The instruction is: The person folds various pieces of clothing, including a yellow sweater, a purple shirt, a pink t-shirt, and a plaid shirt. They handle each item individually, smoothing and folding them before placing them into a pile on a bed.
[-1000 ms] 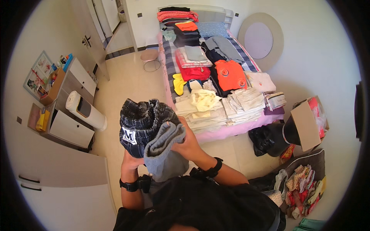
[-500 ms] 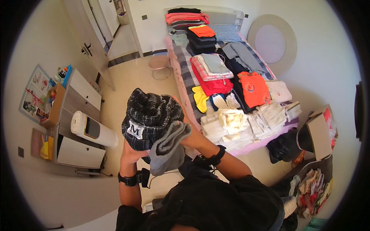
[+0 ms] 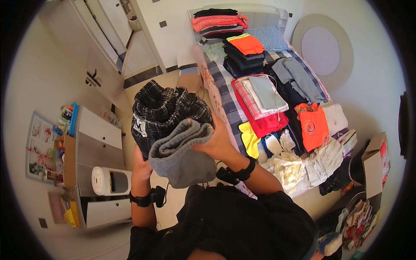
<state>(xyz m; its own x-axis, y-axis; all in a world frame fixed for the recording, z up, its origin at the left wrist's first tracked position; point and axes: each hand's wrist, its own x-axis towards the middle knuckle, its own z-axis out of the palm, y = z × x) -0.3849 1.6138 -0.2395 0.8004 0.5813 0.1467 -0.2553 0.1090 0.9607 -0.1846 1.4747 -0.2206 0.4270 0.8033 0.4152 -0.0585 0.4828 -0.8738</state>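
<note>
In front of my chest I hold a bundle of clothing between both hands. One part is a black checked garment [image 3: 171,106], bunched up, with a white patch on its left side. Against it sits a folded grey cloth [image 3: 184,149] of thick soft fabric; whether the two are one piece I cannot tell. My left hand [image 3: 142,164] grips the bundle from the lower left, its fingers mostly hidden behind the cloth. From the right, my right hand [image 3: 219,141] is closed on the bundle, thumb against the grey cloth and the other fingers hidden.
A bed [image 3: 229,93] holds folded stacks, an orange shirt [image 3: 313,125], yellow cloth [image 3: 249,138] and cream garments [image 3: 288,171]. At left stand a cabinet [image 3: 100,143] and a white appliance [image 3: 110,181]. A stool [image 3: 189,81], an open carton [image 3: 373,169] and a clothes pile [image 3: 359,221] are nearby.
The bundle has turned in my hands, and more of the grey cloth now shows in front. My right hand has come round into view at its edge. The whole view has shifted slightly.
</note>
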